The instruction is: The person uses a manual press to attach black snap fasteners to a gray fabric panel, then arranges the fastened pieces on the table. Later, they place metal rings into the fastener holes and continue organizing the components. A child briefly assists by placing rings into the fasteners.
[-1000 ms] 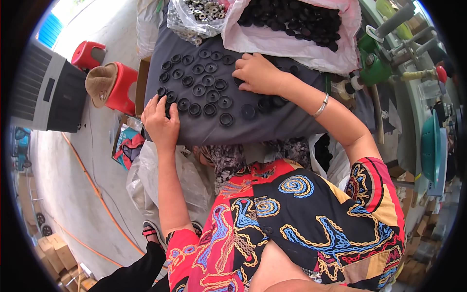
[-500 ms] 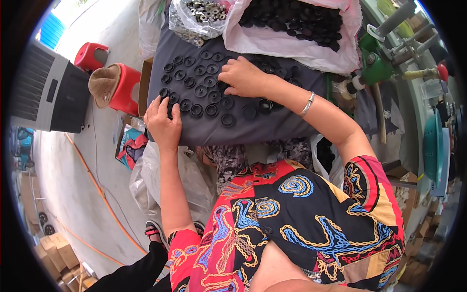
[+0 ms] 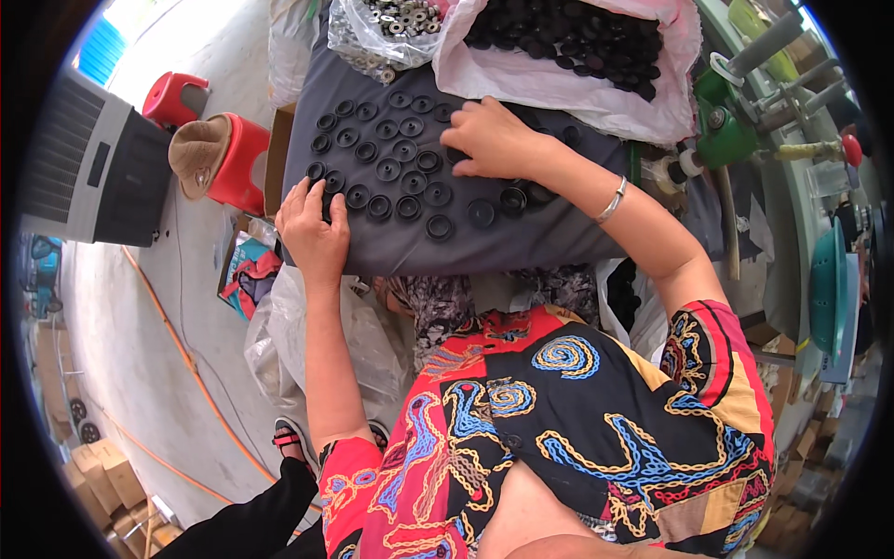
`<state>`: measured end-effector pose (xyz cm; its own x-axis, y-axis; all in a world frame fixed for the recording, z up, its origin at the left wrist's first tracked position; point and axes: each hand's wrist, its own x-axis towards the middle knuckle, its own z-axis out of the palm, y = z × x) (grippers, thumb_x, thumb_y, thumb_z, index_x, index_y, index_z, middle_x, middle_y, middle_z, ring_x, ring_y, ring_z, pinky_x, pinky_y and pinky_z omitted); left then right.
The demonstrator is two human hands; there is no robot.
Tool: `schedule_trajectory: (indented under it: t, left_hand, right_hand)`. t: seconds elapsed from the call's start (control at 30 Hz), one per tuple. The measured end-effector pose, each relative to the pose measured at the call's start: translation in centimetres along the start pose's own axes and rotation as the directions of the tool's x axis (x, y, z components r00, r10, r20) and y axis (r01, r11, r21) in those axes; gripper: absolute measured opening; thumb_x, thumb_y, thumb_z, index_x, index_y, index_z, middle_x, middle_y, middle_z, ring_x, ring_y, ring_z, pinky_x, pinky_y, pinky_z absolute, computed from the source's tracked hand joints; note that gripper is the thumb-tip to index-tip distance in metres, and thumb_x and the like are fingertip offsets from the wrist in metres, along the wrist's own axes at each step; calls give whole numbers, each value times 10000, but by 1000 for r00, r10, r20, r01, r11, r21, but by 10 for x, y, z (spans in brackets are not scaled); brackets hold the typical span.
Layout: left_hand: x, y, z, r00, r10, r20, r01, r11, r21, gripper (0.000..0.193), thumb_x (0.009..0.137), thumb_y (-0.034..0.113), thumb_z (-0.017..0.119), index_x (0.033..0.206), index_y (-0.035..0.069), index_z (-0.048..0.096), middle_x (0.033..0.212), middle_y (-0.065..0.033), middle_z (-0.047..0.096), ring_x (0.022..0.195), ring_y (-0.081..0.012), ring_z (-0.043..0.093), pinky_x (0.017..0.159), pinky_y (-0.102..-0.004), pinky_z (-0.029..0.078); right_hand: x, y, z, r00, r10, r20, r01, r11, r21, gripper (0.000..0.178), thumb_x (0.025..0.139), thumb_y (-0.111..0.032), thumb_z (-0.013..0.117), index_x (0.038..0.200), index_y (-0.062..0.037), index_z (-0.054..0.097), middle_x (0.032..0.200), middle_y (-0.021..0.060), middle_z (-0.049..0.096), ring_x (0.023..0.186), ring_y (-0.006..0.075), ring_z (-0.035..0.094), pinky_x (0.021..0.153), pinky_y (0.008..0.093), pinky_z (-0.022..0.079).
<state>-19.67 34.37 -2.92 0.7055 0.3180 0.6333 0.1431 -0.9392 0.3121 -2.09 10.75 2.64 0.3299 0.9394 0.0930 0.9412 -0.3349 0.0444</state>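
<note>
Many small round black plastic caps [image 3: 388, 169] with raised rims lie spread in loose rows on a dark grey cloth-covered table [image 3: 559, 244]. My left hand [image 3: 314, 228] rests at the table's left edge, fingers apart, with its fingertips against the caps at the end of the rows. Over the right side of the rows is my right hand [image 3: 496, 140], its fingers bent and its thumb apart from them. A dark cap shows partly in the gap by that thumb; no grip on it is visible. Other caps are hidden beneath the right hand and forearm.
A white sack [image 3: 596, 110] full of black caps lies open at the back right. Beside it is a clear plastic bag [image 3: 372, 58] of small metal rings. Green machinery [image 3: 726, 140] stands to the right. Red stools [image 3: 240, 168], one bearing a brown hat, stand left.
My right hand has shifted to the right, uncovering caps near the middle of the rows. The left hand stays at the left edge. The view has moved slightly.
</note>
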Motion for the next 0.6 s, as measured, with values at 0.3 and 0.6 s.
schedule_trajectory:
  t: [0.3,0.6]
  left_hand:
    - [1,-1,-1,1000,-11,12,11,1000,-17,309,783,192,695,1044,26,688,1144,-158,648,1119,-317,572,983,-432,386]
    - [2,2,0,1000,-3,6,3,1000,-17,303,787,193,694,1042,30,687,1141,-154,649,1105,-319,578,976,-431,392]
  right_hand:
    - [5,8,6,972,97,-214,-13,931,364,258,768,-241,722,963,-91,644,831,91,621,862,300,609,770,398,472]
    - [5,11,34,914,47,-403,20,987,161,257,773,-227,724,972,-92,637,860,78,635,879,285,616,757,405,463]
